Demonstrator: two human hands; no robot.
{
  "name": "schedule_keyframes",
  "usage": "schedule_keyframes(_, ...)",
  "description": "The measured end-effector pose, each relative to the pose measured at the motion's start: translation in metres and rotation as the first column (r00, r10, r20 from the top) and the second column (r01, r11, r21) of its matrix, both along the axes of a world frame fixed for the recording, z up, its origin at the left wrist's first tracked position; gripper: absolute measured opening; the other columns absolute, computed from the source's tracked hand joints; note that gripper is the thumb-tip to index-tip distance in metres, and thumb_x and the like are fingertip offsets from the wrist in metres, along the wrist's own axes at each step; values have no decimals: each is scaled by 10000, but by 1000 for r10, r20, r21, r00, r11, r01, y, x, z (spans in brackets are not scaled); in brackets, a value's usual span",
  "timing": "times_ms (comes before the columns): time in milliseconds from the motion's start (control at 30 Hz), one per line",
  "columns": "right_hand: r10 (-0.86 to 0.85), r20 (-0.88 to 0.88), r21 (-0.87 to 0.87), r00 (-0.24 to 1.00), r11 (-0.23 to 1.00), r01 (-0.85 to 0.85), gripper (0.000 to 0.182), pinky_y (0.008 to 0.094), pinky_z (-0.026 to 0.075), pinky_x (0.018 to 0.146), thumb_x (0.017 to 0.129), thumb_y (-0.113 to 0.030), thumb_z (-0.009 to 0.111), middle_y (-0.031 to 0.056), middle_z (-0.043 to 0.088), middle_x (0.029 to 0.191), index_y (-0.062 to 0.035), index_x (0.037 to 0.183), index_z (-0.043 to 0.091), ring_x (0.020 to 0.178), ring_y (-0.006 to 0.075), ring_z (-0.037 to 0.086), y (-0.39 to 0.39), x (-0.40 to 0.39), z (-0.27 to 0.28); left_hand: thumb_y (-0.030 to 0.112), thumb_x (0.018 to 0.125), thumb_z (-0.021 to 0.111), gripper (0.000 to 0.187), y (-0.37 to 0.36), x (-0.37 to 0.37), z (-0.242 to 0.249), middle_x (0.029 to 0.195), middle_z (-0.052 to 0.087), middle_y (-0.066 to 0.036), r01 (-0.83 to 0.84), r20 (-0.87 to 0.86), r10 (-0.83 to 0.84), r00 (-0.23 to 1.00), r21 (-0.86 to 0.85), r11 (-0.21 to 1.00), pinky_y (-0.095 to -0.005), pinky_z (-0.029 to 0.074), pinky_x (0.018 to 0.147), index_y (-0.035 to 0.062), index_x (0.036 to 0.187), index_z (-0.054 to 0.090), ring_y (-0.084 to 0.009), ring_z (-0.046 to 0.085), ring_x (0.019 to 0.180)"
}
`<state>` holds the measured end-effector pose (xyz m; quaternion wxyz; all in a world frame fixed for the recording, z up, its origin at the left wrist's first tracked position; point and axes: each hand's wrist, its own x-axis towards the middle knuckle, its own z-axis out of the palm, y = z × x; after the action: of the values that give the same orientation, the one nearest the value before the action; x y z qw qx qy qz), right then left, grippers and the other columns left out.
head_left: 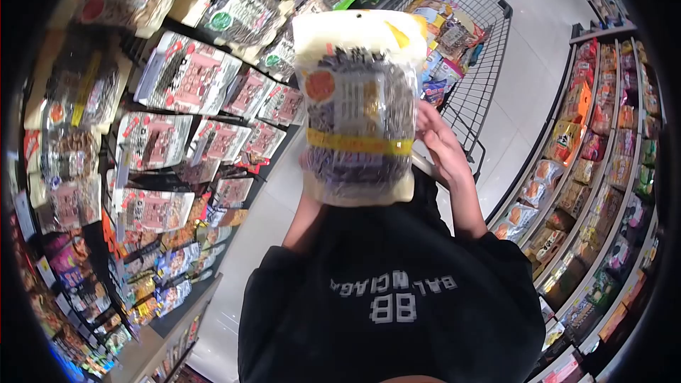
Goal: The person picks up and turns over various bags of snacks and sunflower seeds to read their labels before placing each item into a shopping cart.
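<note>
A large clear-fronted food bag [362, 110] with cream ends and a yellow band hangs upright before my chest, slightly blurred. Dark contents show through its window, but I cannot make out what they are. My left hand [307, 183] is mostly hidden behind the bag's lower left side and appears closed on it. At the bag's right edge is my right hand [441, 143], its fingers bent and their tips passing behind the bag. It appears to hold that side.
A wire shopping cart [489, 74] with several packaged goods [450, 35] stands beyond the bag. Hanging snack packs [188, 74] crowd the rack at left. On the right runs a long shelf [564, 195] of packaged food, beside the pale tiled floor [521, 110].
</note>
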<state>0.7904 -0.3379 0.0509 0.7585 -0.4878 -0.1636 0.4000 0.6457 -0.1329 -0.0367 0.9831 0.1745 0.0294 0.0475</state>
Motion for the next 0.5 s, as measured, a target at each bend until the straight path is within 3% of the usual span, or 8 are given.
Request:
schedule_keyframes(67, 51, -159, -43, 986, 997, -59, 674, 306, 341, 1019, 890, -270, 631, 108, 439, 1354, 8, 1407, 301, 1231, 183, 425, -21, 5, -29, 273, 877, 520, 512, -5, 1, -15, 1217, 564, -175, 47, -77, -44, 996, 36, 998, -390, 449, 946, -12, 1299, 471, -274, 559, 1116)
schedule_keyframes(133, -46, -208, -152, 977, 988, 14, 716, 309, 476, 870, 856, -405, 641, 102, 525, 1272, 25, 1358, 366, 1105, 193, 546, -22, -1, -19, 262, 877, 526, 498, -10, 0, -41, 1205, 573, -172, 111, -193, -89, 977, 105, 988, -378, 451, 938, -15, 1289, 484, -270, 566, 1105)
schedule_keyframes(267, -273, -469, -101, 840, 961, 256, 517, 368, 500, 880, 874, -245, 616, 131, 569, 1211, 19, 1287, 453, 1061, 231, 582, -43, 20, -54, 242, 877, 537, 472, -14, 13, -63, 1181, 590, -167, 231, -430, -53, 901, 373, 899, -352, 456, 923, -19, 1269, 509, -261, 581, 1084)
schedule_keyframes(300, -332, -471, -36, 817, 933, 359, 475, 376, 504, 873, 864, -235, 625, 136, 598, 1158, 16, 1246, 496, 1037, 241, 598, -48, 33, -48, 234, 890, 538, 442, -21, 31, -33, 1157, 601, -154, 219, -433, 39, 901, 529, 820, -336, 450, 918, -13, 1256, 523, -250, 580, 1083)
schedule_keyframes(367, -427, -384, -40, 819, 893, 448, 490, 358, 505, 869, 850, -194, 647, 143, 604, 1142, 55, 1241, 487, 998, 218, 617, -77, 72, -51, 218, 917, 542, 383, -32, 67, 29, 1107, 623, -129, 213, -408, 226, 884, 784, 583, -303, 439, 909, 1, 1231, 551, -226, 578, 1081)
schedule_keyframes(400, -530, -238, -86, 814, 846, 526, 476, 345, 506, 862, 840, -191, 663, 136, 617, 1109, 63, 1210, 504, 990, 212, 618, -82, 94, -36, 304, 917, 540, 388, -33, 78, 41, 1102, 616, -111, 160, -252, 289, 924, 939, 305, -361, 388, 984, 22, 1179, 589, -241, 550, 1107)
schedule_keyframes(433, -584, -6, -154, 812, 802, 577, 479, 338, 498, 846, 819, -208, 691, 129, 623, 1095, 35, 1196, 522, 994, 207, 615, -87, 117, -27, 319, 905, 551, 381, -35, 85, 38, 1117, 607, -109, 154, -152, 337, 929, 988, 20, -401, 349, 1011, 31, 1150, 604, -255, 528, 1129)
schedule_keyframes(500, -569, 320, -247, 758, 722, 646, 501, 321, 489, 828, 805, -256, 712, 134, 635, 1080, 24, 1181, 538, 970, 197, 625, -99, 167, -39, 349, 881, 573, 370, -49, 97, 28, 1147, 589, -106, 138, 57, 332, 941, 834, -534, -482, 269, 1066, 49, 1090, 634, -283, 484, 1173)
